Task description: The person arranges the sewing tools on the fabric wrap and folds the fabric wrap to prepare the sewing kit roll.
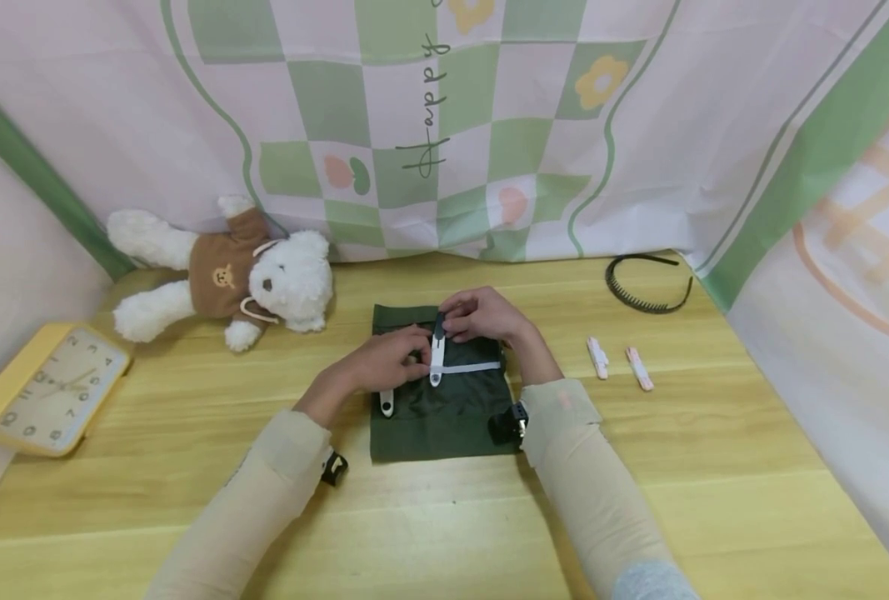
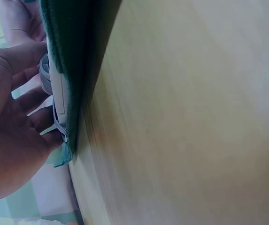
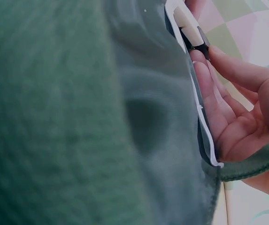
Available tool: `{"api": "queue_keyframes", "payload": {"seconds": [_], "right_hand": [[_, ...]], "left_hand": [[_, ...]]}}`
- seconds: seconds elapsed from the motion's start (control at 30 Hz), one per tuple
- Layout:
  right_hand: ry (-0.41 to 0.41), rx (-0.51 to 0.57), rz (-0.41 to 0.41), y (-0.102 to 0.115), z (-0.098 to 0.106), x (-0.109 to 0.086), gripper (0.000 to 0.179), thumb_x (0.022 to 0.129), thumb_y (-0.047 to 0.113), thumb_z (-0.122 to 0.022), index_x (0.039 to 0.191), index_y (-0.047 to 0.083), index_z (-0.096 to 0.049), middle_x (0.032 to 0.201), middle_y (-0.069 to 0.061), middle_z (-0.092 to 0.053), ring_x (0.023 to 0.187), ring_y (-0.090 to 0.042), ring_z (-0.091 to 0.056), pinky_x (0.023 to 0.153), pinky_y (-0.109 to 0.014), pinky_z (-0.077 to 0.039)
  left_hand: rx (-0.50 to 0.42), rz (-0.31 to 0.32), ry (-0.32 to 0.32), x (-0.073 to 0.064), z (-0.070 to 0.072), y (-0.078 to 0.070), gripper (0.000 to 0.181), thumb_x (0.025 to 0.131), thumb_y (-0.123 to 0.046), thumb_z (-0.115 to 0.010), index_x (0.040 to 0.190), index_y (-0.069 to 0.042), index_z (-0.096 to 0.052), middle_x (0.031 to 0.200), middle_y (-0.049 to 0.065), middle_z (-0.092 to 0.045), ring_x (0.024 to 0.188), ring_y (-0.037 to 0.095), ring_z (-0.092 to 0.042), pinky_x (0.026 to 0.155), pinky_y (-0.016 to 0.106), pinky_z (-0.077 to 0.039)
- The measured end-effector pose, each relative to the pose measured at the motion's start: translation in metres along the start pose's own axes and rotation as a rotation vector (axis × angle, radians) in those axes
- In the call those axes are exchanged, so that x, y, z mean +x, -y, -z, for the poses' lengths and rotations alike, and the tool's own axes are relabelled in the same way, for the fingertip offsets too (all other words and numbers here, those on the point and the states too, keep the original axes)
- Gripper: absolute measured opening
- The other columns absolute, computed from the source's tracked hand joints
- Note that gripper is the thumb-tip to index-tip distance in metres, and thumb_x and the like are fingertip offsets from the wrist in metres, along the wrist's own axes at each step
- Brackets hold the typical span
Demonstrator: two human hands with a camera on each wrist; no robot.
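While the left hand (image 1: 387, 358) hides most of a second tool (image 1: 387, 404), the right hand (image 1: 481, 315) pinches the dark end of the white tool (image 1: 437, 358), which lies over the green pouch (image 1: 444, 425) by its band (image 1: 474, 367), long axis pointing nearly straight away from the person. Whether the left hand grips anything, I cannot tell. "Happy" runs sideways on the curtain (image 1: 399, 83), further lettering cut off.

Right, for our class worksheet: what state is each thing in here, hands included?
Green cloth: spread out, creased.
White strap: visible part straight.
Central tool: dark end pinched.
Second tool: partly hidden.
Left hand: fingers bent beside central tool.
Right hand: pinching that dark end.
Plush toy: lying down.
Clock: dial showing.
Headband: lying on table.
Two clips: lying apart, open or shut unclear.
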State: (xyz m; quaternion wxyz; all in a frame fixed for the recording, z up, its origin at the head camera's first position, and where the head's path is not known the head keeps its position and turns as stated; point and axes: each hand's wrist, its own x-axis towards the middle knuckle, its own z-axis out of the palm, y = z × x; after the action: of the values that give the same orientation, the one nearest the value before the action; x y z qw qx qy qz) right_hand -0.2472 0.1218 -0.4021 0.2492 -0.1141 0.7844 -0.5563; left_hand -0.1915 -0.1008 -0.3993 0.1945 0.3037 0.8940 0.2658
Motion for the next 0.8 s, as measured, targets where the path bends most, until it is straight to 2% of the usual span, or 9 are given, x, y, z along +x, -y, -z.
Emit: {"api": "queue_keyframes", "payload": {"seconds": [0.2,0.53,0.8], "right_hand": [[0.036,-0.033,0.019,-0.0012,-0.0004,-0.0002,0.032,0.099,-0.001,-0.063,0.130,-0.006,-0.062,0.112,-0.022,-0.067,0.093,-0.026,-0.070,0.079,-0.039,-0.060],[0.108,-0.073,0.018,-0.0026,-0.0002,0.0032,0.030,0.098,-0.002,-0.063,0.128,-0.007,-0.063,0.110,-0.022,-0.070,0.086,-0.024,-0.072,0.077,-0.039,-0.060],[0.130,-0.079,-0.009,-0.0013,-0.0001,0.0026,0.031,0.096,-0.002,-0.066,0.127,-0.007,-0.064,0.108,-0.020,-0.072,0.087,-0.024,-0.072,0.078,-0.039,-0.060]], "left_hand": [[-0.011,0.003,0.000,-0.0002,-0.0006,0.0003,0.009,0.104,-0.020,-0.061,0.097,-0.016,-0.064,0.158,0.017,-0.039,0.151,0.035,-0.022,0.108,0.049,-0.041],[-0.013,0.004,-0.001,-0.0014,0.0010,-0.0011,0.008,0.104,-0.019,-0.061,0.098,-0.016,-0.064,0.158,0.016,-0.039,0.151,0.034,-0.024,0.108,0.048,-0.041],[-0.006,-0.015,0.006,-0.0003,-0.0001,0.0008,0.008,0.104,-0.018,-0.061,0.097,-0.015,-0.064,0.158,0.019,-0.039,0.152,0.036,-0.021,0.115,0.049,-0.033]]}}
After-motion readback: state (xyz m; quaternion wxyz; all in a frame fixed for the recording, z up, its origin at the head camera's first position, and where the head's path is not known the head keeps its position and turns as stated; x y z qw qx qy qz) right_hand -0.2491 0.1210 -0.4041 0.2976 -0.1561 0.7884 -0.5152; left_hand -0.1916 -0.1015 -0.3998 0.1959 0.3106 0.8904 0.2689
